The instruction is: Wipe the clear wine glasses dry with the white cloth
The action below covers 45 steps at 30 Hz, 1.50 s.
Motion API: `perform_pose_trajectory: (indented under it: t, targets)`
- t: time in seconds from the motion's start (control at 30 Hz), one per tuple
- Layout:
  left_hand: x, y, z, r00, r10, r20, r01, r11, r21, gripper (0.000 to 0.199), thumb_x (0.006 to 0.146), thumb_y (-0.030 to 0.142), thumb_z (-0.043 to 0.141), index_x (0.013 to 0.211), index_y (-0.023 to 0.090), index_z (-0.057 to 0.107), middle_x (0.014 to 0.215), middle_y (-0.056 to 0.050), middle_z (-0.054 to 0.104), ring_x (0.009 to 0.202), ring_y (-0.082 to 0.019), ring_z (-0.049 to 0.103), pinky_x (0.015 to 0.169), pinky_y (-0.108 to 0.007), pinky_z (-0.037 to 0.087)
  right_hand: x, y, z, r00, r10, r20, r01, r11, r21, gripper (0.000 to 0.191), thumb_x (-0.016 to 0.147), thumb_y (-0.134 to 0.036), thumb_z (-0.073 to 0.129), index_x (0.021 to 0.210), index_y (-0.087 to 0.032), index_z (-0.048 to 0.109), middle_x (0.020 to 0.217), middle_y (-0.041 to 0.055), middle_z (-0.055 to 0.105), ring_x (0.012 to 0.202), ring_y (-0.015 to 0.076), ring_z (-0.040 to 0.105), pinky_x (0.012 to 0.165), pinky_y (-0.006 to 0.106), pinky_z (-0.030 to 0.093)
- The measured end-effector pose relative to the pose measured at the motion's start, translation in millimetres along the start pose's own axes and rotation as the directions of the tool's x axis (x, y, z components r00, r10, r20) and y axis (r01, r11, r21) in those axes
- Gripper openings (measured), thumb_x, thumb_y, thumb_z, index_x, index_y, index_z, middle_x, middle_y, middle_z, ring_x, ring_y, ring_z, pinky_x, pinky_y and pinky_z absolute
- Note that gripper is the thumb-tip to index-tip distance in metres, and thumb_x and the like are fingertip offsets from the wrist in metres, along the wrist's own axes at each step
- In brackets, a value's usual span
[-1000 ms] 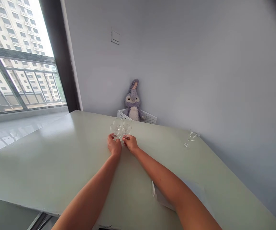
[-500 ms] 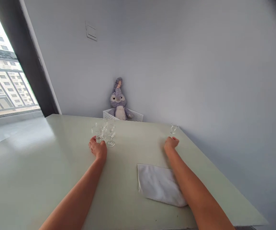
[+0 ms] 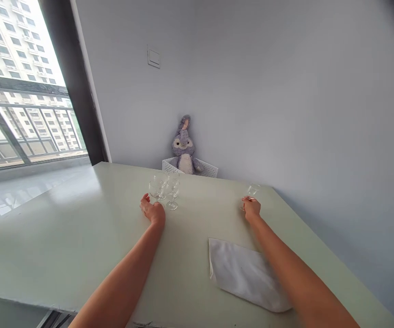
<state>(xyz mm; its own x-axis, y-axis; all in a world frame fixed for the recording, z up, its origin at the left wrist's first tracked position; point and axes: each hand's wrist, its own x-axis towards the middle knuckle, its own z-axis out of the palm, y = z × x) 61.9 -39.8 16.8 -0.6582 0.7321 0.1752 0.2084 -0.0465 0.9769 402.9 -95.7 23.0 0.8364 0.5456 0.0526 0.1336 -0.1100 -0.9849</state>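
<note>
Glass (image 3: 253, 188) in nearly closed fingers (image 3: 246, 199) of right hand (image 3: 252, 208), left hand's (image 3: 153, 211) fingers (image 3: 145, 199) half-open beside clustered glasses (image 3: 172, 189)

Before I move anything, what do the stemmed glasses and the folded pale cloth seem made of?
Clear stemmed glasses: probably smooth, glossy glass, being see-through with bright rims; clear plastic is possible. Pale grey-white cloth: apparently matte woven fabric, given its soft creases; fibre unclear.

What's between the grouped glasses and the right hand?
Only bare tabletop lies between the grouped glasses and the right hand, in the head view.
</note>
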Motion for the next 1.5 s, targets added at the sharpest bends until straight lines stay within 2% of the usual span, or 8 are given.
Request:
perform_pose_trajectory:
  t: [0.13, 0.4, 0.63, 0.93, 1.13, 1.23, 1.33, 1.5]
  targets:
    - [10, 4, -8.3, 0.996, 0.021, -0.089, -0.024, 0.999, -0.03, 0.049, 0.067, 0.003, 0.041, 0.113, 0.022, 0.04, 0.112, -0.007, 0.044, 0.106, -0.016, 0.044, 0.091, -0.032, 0.034, -73, -10, 34, 0.952, -0.022, 0.304, -0.008, 0.995, 0.095, 0.022, 0.068, -0.027, 0.06, 0.085, -0.013, 0.058, 0.08, 0.0047, 0.063, 0.049, 0.0074, 0.05, 0.044, 0.02, 0.04]
    - [31, 5, -21.2, 0.969, -0.081, -0.235, 0.068, 0.996, -0.06, 0.042, 0.07, 0.008, 0.044, 0.11, 0.022, 0.039, 0.109, -0.008, 0.044, 0.104, -0.018, 0.045, 0.089, -0.035, 0.034, -214, -28, 107, 0.655, -0.064, 0.753, -0.078, 0.985, 0.152, 0.024, 0.06, -0.026, 0.061, 0.082, -0.016, 0.06, 0.076, 0.0026, 0.066, 0.05, 0.0088, 0.051, 0.044, 0.021, 0.041]
    - [34, 2, -19.4, 0.96, -0.118, -0.255, 0.106, 0.992, -0.062, 0.038, 0.072, 0.01, 0.044, 0.108, 0.021, 0.039, 0.109, -0.009, 0.044, 0.103, -0.019, 0.045, 0.09, -0.037, 0.032, -235, -40, 153, 0.66, -0.039, 0.75, -0.09, 0.987, 0.13, 0.021, 0.064, -0.026, 0.058, 0.083, -0.017, 0.057, 0.077, 0.0012, 0.061, 0.048, 0.0073, 0.048, 0.042, 0.019, 0.04]
    - [34, -1, -17.0, 0.961, -0.092, -0.259, 0.084, 0.996, -0.041, 0.038, 0.07, 0.01, 0.047, 0.105, 0.021, 0.041, 0.105, -0.008, 0.047, 0.099, -0.019, 0.047, 0.088, -0.036, 0.034, -244, -47, 168, 0.702, -0.025, 0.712, -0.078, 0.991, 0.111, 0.018, 0.069, -0.019, 0.052, 0.086, -0.017, 0.055, 0.085, 0.0025, 0.057, 0.051, 0.007, 0.05, 0.042, 0.019, 0.043]
    - [34, -7, -13.6, 0.964, -0.058, -0.261, 0.056, 0.998, -0.013, 0.04, 0.068, 0.009, 0.047, 0.106, 0.02, 0.041, 0.103, -0.007, 0.045, 0.099, -0.018, 0.046, 0.09, -0.034, 0.032, -228, -57, 99, 0.656, -0.102, 0.748, -0.005, 0.99, 0.14, 0.028, 0.065, -0.014, 0.053, 0.092, -0.019, 0.059, 0.095, 0.0033, 0.058, 0.06, 0.0085, 0.055, 0.047, 0.02, 0.045]
    - [33, -9, -11.0, 0.969, -0.044, -0.243, 0.043, 0.999, -0.007, 0.041, 0.067, 0.009, 0.048, 0.106, 0.02, 0.041, 0.102, -0.007, 0.045, 0.099, -0.018, 0.046, 0.091, -0.034, 0.032, -206, -61, 22, 0.519, -0.218, 0.826, 0.245, 0.964, 0.1, 0.021, 0.07, -0.016, 0.048, 0.083, -0.02, 0.064, 0.081, 0.0002, 0.063, 0.063, 0.0104, 0.055, 0.055, 0.023, 0.046]
    - [32, -10, -9.2, 0.973, -0.034, -0.228, 0.032, 0.999, -0.011, 0.043, 0.066, 0.008, 0.047, 0.107, 0.02, 0.041, 0.103, -0.006, 0.044, 0.098, -0.018, 0.046, 0.091, -0.034, 0.032, -188, -58, -61, 0.474, -0.228, 0.851, 0.493, 0.869, -0.042, 0.023, 0.075, -0.018, 0.046, 0.08, -0.025, 0.068, 0.082, 0.0007, 0.065, 0.074, 0.0147, 0.057, 0.071, 0.03, 0.046]
    - [29, -11, -9.8, 0.976, 0.014, -0.217, -0.02, 0.999, -0.025, 0.043, 0.065, 0.008, 0.048, 0.106, 0.019, 0.042, 0.102, -0.006, 0.044, 0.097, -0.018, 0.047, 0.089, -0.035, 0.035, -176, -38, -146, 0.284, -0.074, 0.956, 0.567, 0.817, -0.105, 0.029, 0.084, -0.03, 0.043, 0.104, -0.031, 0.063, 0.12, 0.0009, 0.055, 0.12, 0.0193, 0.04, 0.099, 0.039, 0.031]
